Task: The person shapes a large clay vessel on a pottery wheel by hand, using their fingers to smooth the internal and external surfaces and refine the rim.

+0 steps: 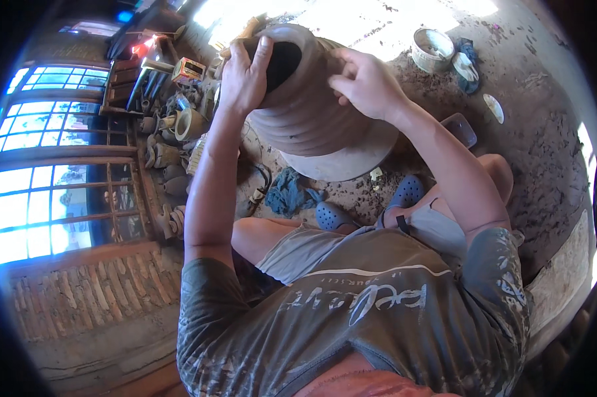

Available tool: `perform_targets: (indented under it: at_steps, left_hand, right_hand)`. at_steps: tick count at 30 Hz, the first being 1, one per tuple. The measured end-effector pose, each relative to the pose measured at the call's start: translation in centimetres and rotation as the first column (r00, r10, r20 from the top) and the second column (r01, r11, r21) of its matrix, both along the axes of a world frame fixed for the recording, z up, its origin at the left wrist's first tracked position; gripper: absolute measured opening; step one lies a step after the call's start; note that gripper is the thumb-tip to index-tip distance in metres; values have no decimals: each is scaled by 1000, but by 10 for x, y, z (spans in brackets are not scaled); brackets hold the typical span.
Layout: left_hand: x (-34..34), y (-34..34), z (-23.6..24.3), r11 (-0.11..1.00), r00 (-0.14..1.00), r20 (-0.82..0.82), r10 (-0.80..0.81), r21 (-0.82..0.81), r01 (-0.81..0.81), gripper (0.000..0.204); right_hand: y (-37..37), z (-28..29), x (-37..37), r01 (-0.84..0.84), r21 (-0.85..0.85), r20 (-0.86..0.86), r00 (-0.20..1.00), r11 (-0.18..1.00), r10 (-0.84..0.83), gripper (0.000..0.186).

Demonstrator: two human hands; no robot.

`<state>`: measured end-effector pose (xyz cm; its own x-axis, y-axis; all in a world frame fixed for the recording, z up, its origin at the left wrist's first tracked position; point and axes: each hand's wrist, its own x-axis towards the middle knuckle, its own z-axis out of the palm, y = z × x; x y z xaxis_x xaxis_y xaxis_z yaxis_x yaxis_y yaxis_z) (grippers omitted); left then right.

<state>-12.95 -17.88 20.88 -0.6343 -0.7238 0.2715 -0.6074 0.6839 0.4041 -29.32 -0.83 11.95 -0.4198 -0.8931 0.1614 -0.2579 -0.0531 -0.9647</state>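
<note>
A big brown clay pot (312,122) with ridged, coil-like walls stands in front of me, its round dark mouth tilted toward my left in view. It rests on a pale round board (335,164). My left hand (244,83) is closed over the near left of the rim, thumb raised along the opening and fingers on the edge. At the pot's right outer wall, my right hand (365,83) has its fingers curled, with thumb and forefinger tips at the clay. Whether anything is pinched in it is hidden.
Left of the pot, several clay vessels (189,124) and a small box (188,70) crowd below the windows. A blue cloth (288,193) lies near my clogs (335,217). A bucket (433,49) and a clear plastic tub (460,130) sit at the right on the dirt floor.
</note>
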Motion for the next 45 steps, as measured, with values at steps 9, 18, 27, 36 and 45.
perform_targets:
  at_steps: [9, 18, 27, 36, 45]
  left_hand:
    - [7, 9, -8, 956, 964, 6, -268, -121, 266, 46]
    - [-5, 14, -13, 947, 957, 45, -286, -141, 289, 60]
    - [-12, 22, -12, 962, 969, 18, -246, -117, 247, 59]
    - [-6, 15, -14, 962, 963, -49, -266, -73, 262, 55]
    - [-12, 29, -7, 966, 966, -45, -253, -67, 249, 57]
  right_hand:
    - [3, -3, 40, 37, -100, -125, 991, 994, -50, 74]
    - [13, 2, 74, 13, -33, -49, 999, 999, -15, 99]
    - [34, -12, 97, -165, -90, -7, 986, 982, 165, 82]
    - [-3, 3, 11, -71, -236, 679, 701, 969, 217, 73]
    - [1, 4, 33, -132, -280, 677, 675, 951, 293, 93]
